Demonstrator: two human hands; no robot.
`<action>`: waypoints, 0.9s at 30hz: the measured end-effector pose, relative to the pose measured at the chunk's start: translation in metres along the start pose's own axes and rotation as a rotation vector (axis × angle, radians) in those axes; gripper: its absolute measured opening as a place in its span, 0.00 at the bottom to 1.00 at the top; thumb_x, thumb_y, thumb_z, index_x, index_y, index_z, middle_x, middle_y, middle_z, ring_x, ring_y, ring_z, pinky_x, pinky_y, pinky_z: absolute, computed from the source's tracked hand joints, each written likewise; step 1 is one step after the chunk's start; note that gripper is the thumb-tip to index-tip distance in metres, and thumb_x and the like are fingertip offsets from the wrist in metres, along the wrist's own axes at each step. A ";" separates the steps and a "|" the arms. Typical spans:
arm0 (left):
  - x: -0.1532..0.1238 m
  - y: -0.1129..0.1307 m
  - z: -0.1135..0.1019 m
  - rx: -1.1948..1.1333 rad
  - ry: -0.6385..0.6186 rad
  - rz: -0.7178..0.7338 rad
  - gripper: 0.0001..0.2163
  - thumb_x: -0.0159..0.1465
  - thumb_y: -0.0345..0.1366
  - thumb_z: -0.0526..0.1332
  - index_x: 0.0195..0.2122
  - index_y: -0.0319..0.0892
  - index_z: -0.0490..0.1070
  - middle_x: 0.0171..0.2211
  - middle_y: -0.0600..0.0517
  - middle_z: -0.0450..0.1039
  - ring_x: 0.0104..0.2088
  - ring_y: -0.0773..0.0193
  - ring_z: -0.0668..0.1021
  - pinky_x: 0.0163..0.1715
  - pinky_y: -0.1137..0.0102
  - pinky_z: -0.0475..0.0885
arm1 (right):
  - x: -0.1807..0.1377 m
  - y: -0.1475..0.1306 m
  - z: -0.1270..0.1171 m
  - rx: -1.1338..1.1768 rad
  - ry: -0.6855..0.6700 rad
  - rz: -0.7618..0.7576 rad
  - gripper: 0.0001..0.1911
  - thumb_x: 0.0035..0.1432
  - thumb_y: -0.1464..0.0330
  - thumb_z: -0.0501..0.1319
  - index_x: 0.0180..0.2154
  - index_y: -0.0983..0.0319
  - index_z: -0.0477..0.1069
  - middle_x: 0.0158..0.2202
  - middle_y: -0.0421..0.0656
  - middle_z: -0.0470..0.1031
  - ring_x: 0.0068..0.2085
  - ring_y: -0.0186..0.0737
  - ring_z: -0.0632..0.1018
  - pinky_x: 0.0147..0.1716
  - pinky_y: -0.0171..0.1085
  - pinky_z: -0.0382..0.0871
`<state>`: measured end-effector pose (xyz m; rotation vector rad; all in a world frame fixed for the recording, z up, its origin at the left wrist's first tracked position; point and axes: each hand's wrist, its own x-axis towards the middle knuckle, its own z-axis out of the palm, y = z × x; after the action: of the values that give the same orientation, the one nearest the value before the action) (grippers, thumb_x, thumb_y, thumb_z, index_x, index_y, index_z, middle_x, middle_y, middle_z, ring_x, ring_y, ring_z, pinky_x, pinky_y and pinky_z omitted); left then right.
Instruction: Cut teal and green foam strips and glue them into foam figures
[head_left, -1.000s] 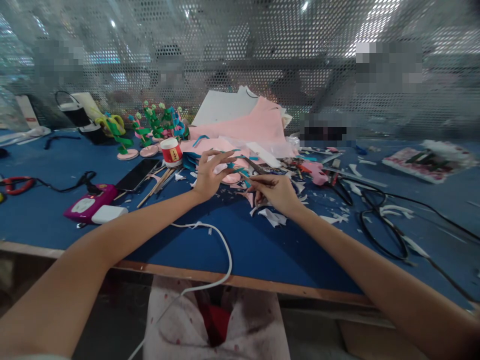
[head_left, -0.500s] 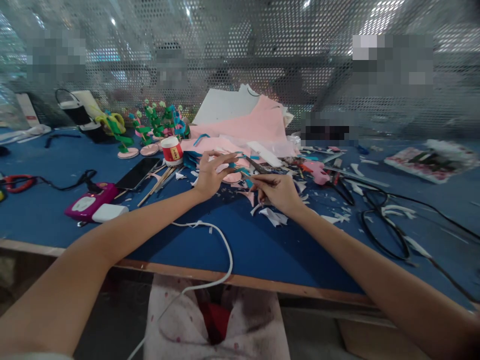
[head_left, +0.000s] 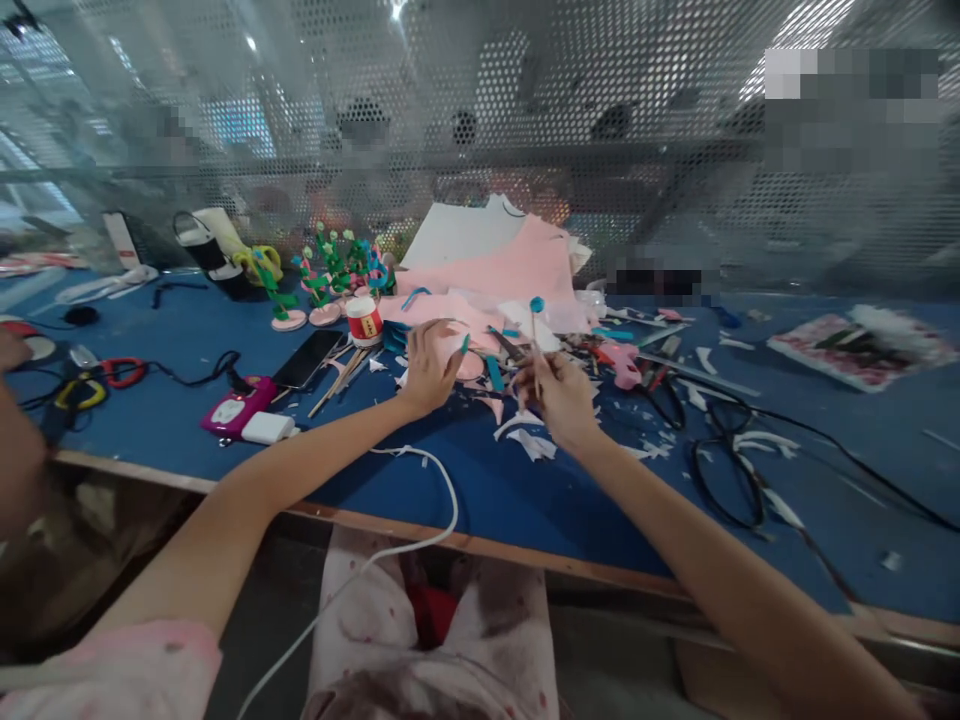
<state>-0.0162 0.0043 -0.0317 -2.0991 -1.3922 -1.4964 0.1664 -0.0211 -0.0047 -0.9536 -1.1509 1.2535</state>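
Observation:
My right hand (head_left: 564,400) is closed around an upright thin stick (head_left: 535,340) topped by a small round blue piece (head_left: 537,304). From the same hand, dark scissors (head_left: 507,344) point up to the left, their handles mostly hidden by the fingers. My left hand (head_left: 429,368), to the left of them, pinches a small teal paper piece (head_left: 465,344) between thumb and fingers. A teal strip (head_left: 494,374) lies between the hands. White paper scraps (head_left: 532,443) lie just in front of my right hand.
Pink sheets (head_left: 495,268) are piled behind my hands. Finished-looking paper plants (head_left: 286,318), a red-and-white cup (head_left: 364,322), a black phone (head_left: 309,360) and a purple device (head_left: 238,410) stand leftward. To the right are a pink glue gun (head_left: 624,364) and black cable (head_left: 694,480). Another person's arm (head_left: 19,450) shows far left.
My hands have moved apart. The blue-topped stick now stands upright in my right hand, while my left holds a teal piece. The view has turned left, bringing another person's arm in.

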 end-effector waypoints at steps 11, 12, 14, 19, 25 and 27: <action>-0.009 -0.003 0.009 0.050 -0.451 -0.016 0.27 0.60 0.39 0.55 0.58 0.33 0.52 0.60 0.32 0.52 0.63 0.45 0.52 0.60 0.50 0.51 | -0.058 0.021 0.036 -0.044 -0.293 0.180 0.22 0.50 0.45 0.54 0.31 0.55 0.52 0.23 0.37 0.74 0.19 0.39 0.76 0.16 0.38 0.70; -0.009 -0.005 0.010 0.018 -0.427 -0.023 0.25 0.61 0.38 0.54 0.58 0.33 0.52 0.60 0.32 0.53 0.63 0.48 0.53 0.60 0.51 0.53 | -0.052 0.024 0.034 -0.056 -0.297 0.155 0.23 0.50 0.45 0.54 0.31 0.55 0.52 0.22 0.37 0.74 0.19 0.39 0.75 0.17 0.39 0.70; -0.007 -0.011 0.011 -0.039 -0.329 -0.052 0.23 0.62 0.38 0.52 0.56 0.34 0.52 0.59 0.33 0.55 0.63 0.51 0.56 0.60 0.53 0.54 | -0.037 0.028 0.027 -0.092 -0.273 0.110 0.22 0.50 0.45 0.54 0.32 0.55 0.53 0.22 0.37 0.73 0.19 0.39 0.76 0.20 0.39 0.72; 0.013 -0.026 0.000 -0.083 -0.111 -0.114 0.19 0.66 0.42 0.46 0.54 0.37 0.56 0.57 0.36 0.57 0.61 0.57 0.60 0.59 0.56 0.56 | -0.004 0.032 0.009 -0.142 -0.117 0.005 0.25 0.48 0.43 0.55 0.33 0.57 0.53 0.23 0.39 0.75 0.22 0.40 0.77 0.23 0.39 0.73; 0.021 -0.029 -0.010 0.166 -0.546 0.064 0.30 0.58 0.47 0.59 0.59 0.43 0.55 0.62 0.42 0.54 0.64 0.46 0.53 0.60 0.46 0.49 | 0.010 0.028 0.002 -0.227 -0.083 -0.084 0.26 0.47 0.42 0.53 0.33 0.58 0.54 0.25 0.43 0.77 0.23 0.39 0.78 0.25 0.38 0.73; 0.017 -0.028 -0.008 0.243 -0.651 0.045 0.25 0.62 0.42 0.56 0.59 0.43 0.56 0.62 0.43 0.54 0.64 0.47 0.52 0.60 0.47 0.49 | 0.011 0.028 0.002 -0.275 -0.066 -0.125 0.26 0.48 0.42 0.52 0.33 0.58 0.54 0.26 0.44 0.77 0.23 0.40 0.78 0.25 0.39 0.73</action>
<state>-0.0427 0.0240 -0.0229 -2.5346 -1.5969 -0.5852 0.1580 -0.0078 -0.0300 -1.0301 -1.4384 1.0501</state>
